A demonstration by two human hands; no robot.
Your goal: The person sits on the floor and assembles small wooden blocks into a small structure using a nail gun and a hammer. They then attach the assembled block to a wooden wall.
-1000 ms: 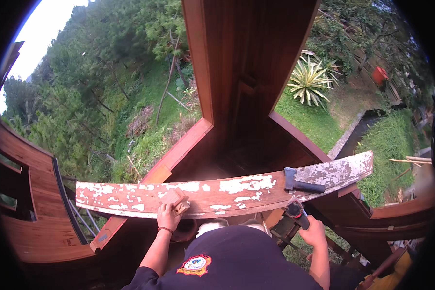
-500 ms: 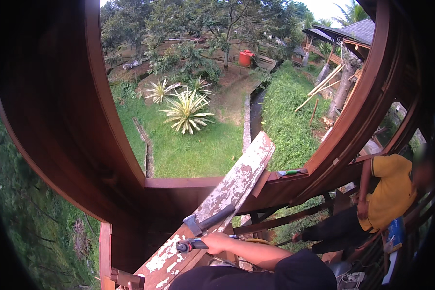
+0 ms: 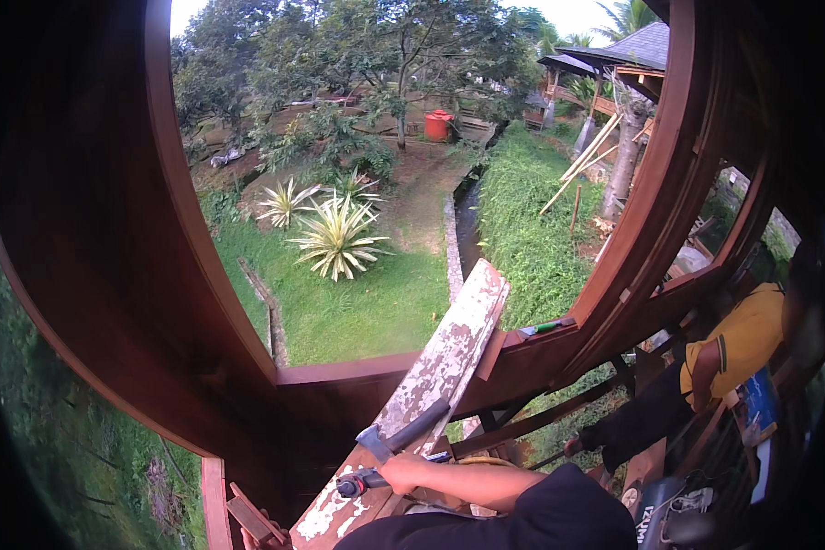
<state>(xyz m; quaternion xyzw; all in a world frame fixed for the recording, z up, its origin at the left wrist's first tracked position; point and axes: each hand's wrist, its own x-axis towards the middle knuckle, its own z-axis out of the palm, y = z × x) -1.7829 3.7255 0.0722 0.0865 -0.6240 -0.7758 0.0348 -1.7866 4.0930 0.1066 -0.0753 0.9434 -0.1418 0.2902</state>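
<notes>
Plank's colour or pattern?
Plank: patchy, flaky white over reddish-brown. Best seen in the head view.

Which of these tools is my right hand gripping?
The dark, round-headed tool: your right hand grips it, while the axe-like tool lies on the peeling plank and the green-handled one on the window ledge.

White lettering (image 3: 647,528) stands on a dark case (image 3: 664,500).

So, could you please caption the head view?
Right hand holds a dark tool beside a hatchet on a patchily painted board.
</notes>
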